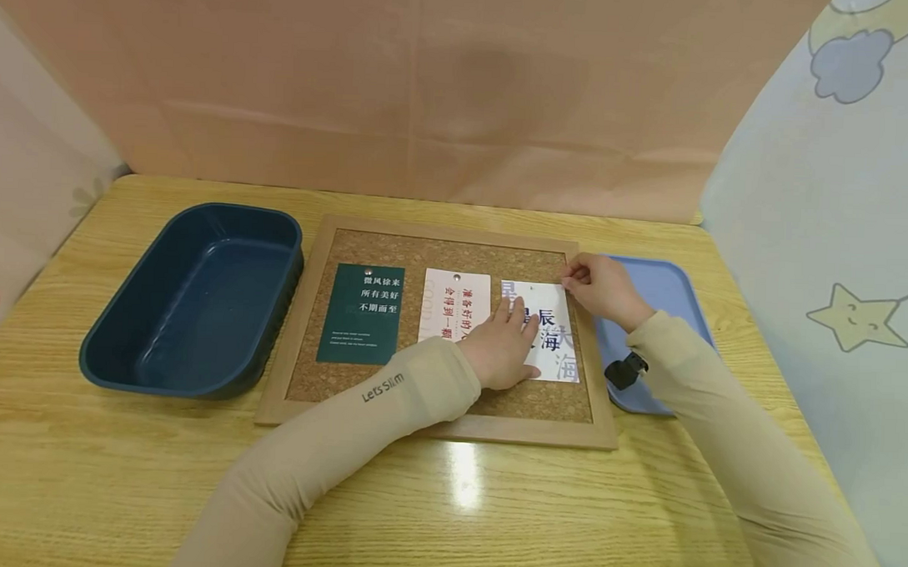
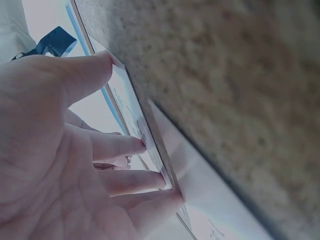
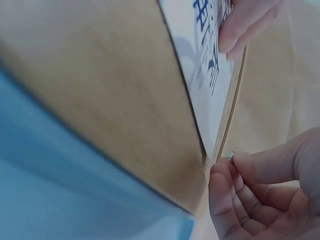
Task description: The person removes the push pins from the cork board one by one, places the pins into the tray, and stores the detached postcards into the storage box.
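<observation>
Beige sleeves (image 1: 336, 438) come in at the near edge, over the table (image 1: 491, 518). Left hand (image 1: 500, 345) is palm down on the white card (image 1: 557, 329), fingers pretty much straight, covering its left part. The left wrist cam gets underneath: you can see the palm and the thumb tip on the card's edge, which the head view hides.

Right hand (image 1: 604, 289) is just past the card's top right corner. From the head cam you can't tell what it's got, but the right wrist view shows thumb and finger pinching a tiny silver stud (image 3: 230, 156), right by that corner. Can't tell if it's touching the card.

Card's on the corkboard (image 1: 455, 252), with the pink card (image 1: 453, 304) and the green card (image 1: 358, 330) to its left, each with a silver dot up top. Blue tray (image 1: 660, 295) is right of the board, navy bin (image 1: 133, 322) left.
</observation>
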Demonstrator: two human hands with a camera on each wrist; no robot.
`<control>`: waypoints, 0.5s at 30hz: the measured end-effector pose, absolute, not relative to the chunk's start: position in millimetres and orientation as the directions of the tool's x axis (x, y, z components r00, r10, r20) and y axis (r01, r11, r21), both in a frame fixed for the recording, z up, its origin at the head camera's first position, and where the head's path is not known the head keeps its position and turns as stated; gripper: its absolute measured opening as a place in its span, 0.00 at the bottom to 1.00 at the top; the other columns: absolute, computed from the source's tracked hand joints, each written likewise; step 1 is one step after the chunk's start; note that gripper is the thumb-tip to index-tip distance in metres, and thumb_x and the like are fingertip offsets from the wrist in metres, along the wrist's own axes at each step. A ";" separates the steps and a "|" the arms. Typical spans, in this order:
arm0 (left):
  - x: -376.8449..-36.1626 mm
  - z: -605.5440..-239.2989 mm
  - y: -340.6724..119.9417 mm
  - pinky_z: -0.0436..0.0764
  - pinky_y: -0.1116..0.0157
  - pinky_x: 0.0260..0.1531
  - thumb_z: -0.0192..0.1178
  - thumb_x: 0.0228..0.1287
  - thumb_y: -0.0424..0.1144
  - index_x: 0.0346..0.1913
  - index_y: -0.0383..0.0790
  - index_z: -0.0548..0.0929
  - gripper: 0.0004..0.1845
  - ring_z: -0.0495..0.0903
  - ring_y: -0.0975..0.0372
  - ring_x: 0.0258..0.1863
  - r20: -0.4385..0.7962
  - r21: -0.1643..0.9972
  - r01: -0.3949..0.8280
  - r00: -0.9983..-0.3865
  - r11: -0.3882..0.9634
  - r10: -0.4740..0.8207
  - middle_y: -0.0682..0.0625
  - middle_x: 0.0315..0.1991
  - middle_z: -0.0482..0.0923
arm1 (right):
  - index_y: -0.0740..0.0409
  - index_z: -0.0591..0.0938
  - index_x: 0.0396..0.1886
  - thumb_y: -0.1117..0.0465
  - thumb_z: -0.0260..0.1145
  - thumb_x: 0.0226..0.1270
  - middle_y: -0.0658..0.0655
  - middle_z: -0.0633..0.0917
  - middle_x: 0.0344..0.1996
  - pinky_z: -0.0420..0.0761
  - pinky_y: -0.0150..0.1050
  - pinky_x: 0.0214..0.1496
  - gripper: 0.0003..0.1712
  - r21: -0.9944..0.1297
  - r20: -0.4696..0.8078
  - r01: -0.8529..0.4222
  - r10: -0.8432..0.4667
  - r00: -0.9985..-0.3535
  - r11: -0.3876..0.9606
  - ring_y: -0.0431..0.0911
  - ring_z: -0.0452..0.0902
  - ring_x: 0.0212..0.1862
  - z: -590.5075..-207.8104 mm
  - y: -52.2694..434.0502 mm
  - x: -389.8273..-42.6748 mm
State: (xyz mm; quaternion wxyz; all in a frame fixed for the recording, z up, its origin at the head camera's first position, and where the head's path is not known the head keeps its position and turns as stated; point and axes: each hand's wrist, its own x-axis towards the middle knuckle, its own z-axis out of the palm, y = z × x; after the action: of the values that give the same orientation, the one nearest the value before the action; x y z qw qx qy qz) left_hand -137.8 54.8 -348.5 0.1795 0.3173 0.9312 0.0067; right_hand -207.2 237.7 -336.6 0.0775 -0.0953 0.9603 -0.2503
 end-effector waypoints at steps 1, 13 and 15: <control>-137.9 -348.6 54.8 0.52 0.60 0.72 0.46 0.70 0.60 0.76 0.39 0.50 0.41 0.44 0.44 0.75 -0.329 0.125 0.590 -0.734 0.797 0.595 0.36 0.76 0.42 | 0.71 0.79 0.44 0.66 0.57 0.69 0.69 0.82 0.41 0.77 0.49 0.47 0.11 -0.493 -0.102 -0.140 -0.217 -0.971 0.859 0.58 0.78 0.44 -336.4 238.8 -206.9; -136.6 -346.4 53.4 0.53 0.59 0.72 0.46 0.70 0.60 0.76 0.38 0.50 0.41 0.45 0.43 0.75 -0.316 0.119 0.602 -0.731 0.790 0.605 0.35 0.76 0.43 | 0.69 0.79 0.41 0.65 0.58 0.68 0.68 0.82 0.38 0.74 0.45 0.42 0.10 -0.472 -0.068 -0.130 -0.183 -0.981 0.872 0.56 0.77 0.41 -335.3 250.6 -205.5; -137.0 -346.6 53.2 0.53 0.59 0.72 0.46 0.70 0.60 0.76 0.38 0.50 0.41 0.45 0.43 0.75 -0.316 0.123 0.604 -0.729 0.788 0.608 0.34 0.76 0.43 | 0.69 0.80 0.40 0.65 0.59 0.68 0.68 0.82 0.38 0.74 0.44 0.41 0.09 -0.470 -0.057 -0.132 -0.179 -0.982 0.873 0.55 0.77 0.40 -335.9 252.9 -205.5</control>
State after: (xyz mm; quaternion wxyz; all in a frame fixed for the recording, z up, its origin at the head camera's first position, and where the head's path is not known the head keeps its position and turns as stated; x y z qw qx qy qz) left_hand -137.0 53.2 -346.6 0.1717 0.3256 0.9297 0.0058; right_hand -205.5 252.9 -335.9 0.0495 -0.0804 0.9664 -0.2390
